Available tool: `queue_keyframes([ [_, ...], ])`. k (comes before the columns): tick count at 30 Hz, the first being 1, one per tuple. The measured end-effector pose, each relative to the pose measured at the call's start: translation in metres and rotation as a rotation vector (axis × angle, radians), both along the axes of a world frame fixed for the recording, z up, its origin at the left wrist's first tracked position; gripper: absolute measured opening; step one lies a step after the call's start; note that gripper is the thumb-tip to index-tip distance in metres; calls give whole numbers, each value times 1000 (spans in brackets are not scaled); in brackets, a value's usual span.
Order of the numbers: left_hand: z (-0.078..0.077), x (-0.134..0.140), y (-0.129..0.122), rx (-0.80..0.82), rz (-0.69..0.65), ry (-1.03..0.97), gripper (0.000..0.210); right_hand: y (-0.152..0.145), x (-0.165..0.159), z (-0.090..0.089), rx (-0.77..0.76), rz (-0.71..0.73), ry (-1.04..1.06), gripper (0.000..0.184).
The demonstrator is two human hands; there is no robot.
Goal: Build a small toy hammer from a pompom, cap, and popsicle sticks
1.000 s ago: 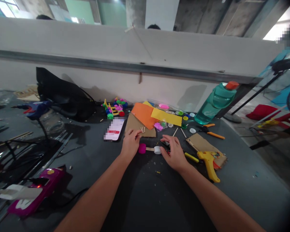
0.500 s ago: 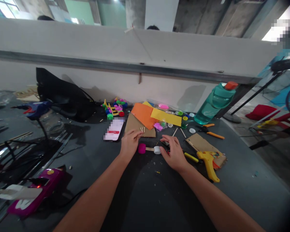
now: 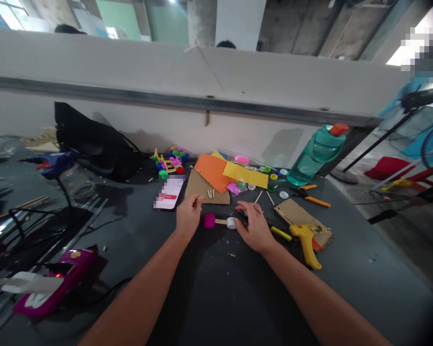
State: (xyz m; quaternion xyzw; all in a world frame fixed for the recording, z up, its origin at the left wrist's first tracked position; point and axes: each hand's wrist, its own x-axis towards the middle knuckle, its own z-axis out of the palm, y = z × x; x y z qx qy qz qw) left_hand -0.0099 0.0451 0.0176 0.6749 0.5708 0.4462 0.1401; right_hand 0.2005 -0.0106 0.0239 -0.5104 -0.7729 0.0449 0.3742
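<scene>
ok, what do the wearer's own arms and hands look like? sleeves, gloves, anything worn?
Left hand and right hand: ungloved, no rings visible. Left forearm and right forearm: no sleeve, watch or bracelet in view.

A craft workshop, by the look of it: a yellow hot glue gun (image 3: 306,240), orange-handled pliers (image 3: 318,201) and cut cardboard (image 3: 299,215) lie right on the worktop (image 3: 209,307); bare concrete (image 3: 292,24) rises beyond the far partition (image 3: 130,60), where 2 heads (image 3: 226,44) show.
</scene>
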Motion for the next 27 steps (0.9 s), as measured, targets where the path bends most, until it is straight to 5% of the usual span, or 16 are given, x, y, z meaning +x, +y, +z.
queue_keyframes([
  [5,29,6,-11,-16,5,89,39,-1,0,1,6,19,-9,41],
  [9,44,10,-15,-36,-152,236,37,-3,-2,4,3,38,-59,44],
  [11,42,9,-17,-7,-294,318,27,-5,-3,7,-7,36,-113,44],
  [14,30,4,-22,-64,-429,402,52,-7,-5,10,-32,36,-179,44],
  [20,7,-8,-28,-116,-430,470,68,-7,-7,8,-85,17,-253,47],
  [27,7,-19,-27,-131,-470,460,58,-3,-6,2,-122,19,-277,36],
])
